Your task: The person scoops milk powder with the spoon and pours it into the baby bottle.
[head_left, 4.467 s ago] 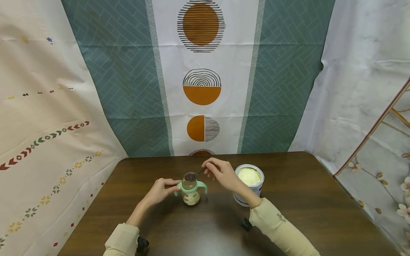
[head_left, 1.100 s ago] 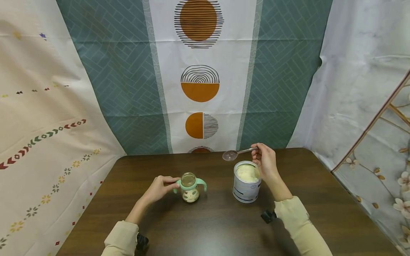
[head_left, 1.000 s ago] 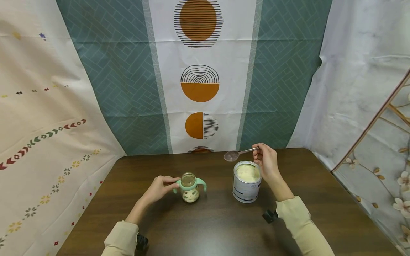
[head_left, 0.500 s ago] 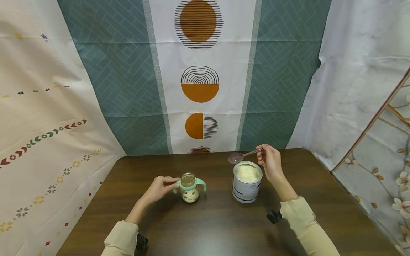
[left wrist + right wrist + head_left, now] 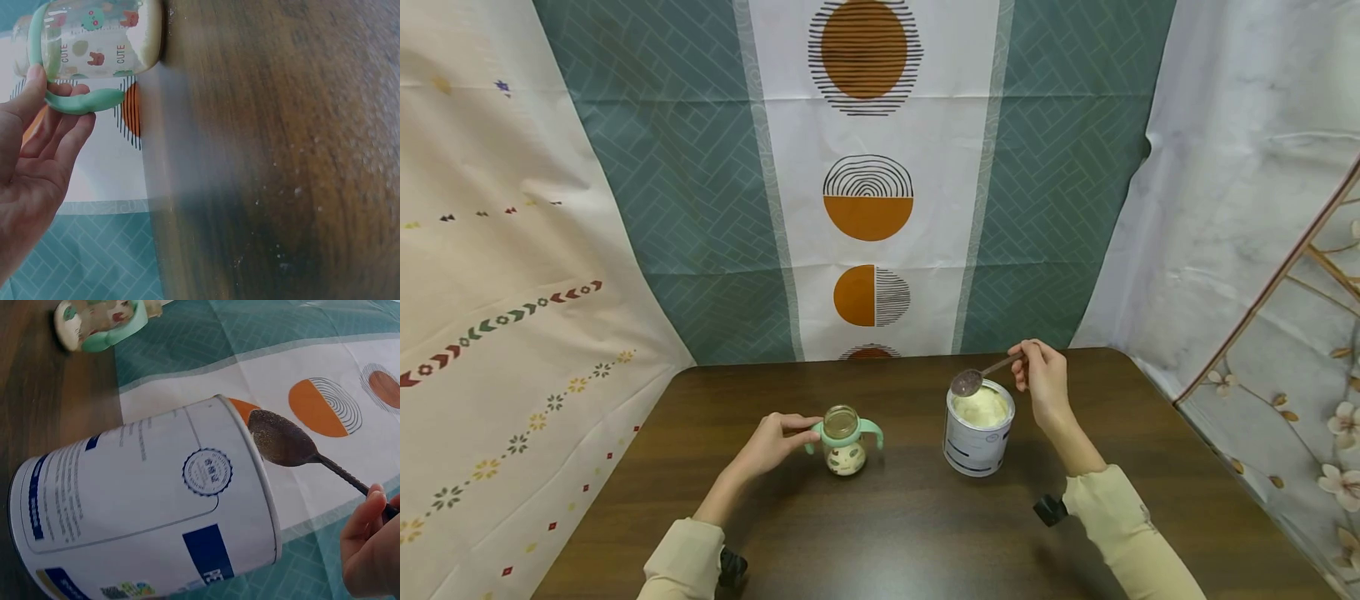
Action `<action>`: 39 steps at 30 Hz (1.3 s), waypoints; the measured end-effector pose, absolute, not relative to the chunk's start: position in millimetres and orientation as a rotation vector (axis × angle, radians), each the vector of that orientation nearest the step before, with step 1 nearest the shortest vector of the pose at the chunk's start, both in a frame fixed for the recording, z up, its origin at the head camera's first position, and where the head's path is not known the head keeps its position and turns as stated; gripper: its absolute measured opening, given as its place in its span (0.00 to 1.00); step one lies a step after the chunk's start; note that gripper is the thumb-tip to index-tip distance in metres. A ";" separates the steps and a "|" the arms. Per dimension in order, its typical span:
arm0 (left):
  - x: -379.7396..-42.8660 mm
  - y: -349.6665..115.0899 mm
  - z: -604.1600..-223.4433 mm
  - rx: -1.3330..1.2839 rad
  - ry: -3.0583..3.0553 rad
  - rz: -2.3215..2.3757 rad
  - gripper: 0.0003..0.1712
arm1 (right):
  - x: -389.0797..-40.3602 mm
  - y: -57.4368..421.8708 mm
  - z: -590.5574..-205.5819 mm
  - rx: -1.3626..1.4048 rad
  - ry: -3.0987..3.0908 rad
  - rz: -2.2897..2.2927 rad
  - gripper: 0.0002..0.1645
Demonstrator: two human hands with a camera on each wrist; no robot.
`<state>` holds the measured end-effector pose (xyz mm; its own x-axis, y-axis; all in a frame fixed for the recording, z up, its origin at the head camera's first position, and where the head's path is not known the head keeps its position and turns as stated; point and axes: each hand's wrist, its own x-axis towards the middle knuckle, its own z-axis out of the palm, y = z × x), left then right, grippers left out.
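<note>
Bottle (image 5: pixel 846 458), clear, upright on the table (image 5: pixel 880 542), left hand (image 5: pixel 771 442) pinching one green handle (image 5: pixel 103 100) between thumb and fingers; probably light and stiff, the side handles its surest hold. Spoon (image 5: pixel 967 382), slim, apparently rigid and light, best held by the stem, whose end the right hand (image 5: pixel 1045 379) pinches, bowl at the far rim of the can (image 5: pixel 976 446) of pale powder (image 5: pixel 981 410), contact uncertain. Table, dark wood-grain, glossy, likely smooth; room, hung with patterned cloths (image 5: pixel 700 167) behind and at both sides.

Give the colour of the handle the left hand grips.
The handle is mint green, clearest in the left wrist view.
</note>
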<state>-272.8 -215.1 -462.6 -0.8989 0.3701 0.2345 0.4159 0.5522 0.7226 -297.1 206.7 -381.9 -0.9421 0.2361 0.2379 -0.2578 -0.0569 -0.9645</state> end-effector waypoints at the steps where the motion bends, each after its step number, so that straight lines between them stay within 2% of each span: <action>1: -272.4 -215.1 -462.8 -0.688 -2.721 -1.293 0.22 | -296.4 206.7 -382.0 0.021 -1.913 2.040 0.19; 16: -270.8 -215.8 -463.8 -0.660 -2.716 -1.347 0.22 | -294.5 207.3 -393.1 0.238 -2.101 1.392 0.18; 28: -269.9 -214.7 -462.0 -0.661 -2.728 -1.352 0.22 | -292.7 205.8 -407.6 0.720 -1.965 0.879 0.10; 39: -270.9 -214.6 -461.9 -0.659 -2.726 -1.335 0.22 | -284.5 191.6 -414.1 1.006 -1.960 0.788 0.09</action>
<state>-270.9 -214.6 -461.9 -0.9093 0.3572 0.2134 0.3876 0.5408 0.7465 -284.5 191.6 -414.1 -0.3818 -0.3684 0.8477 -0.8528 0.4940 -0.1694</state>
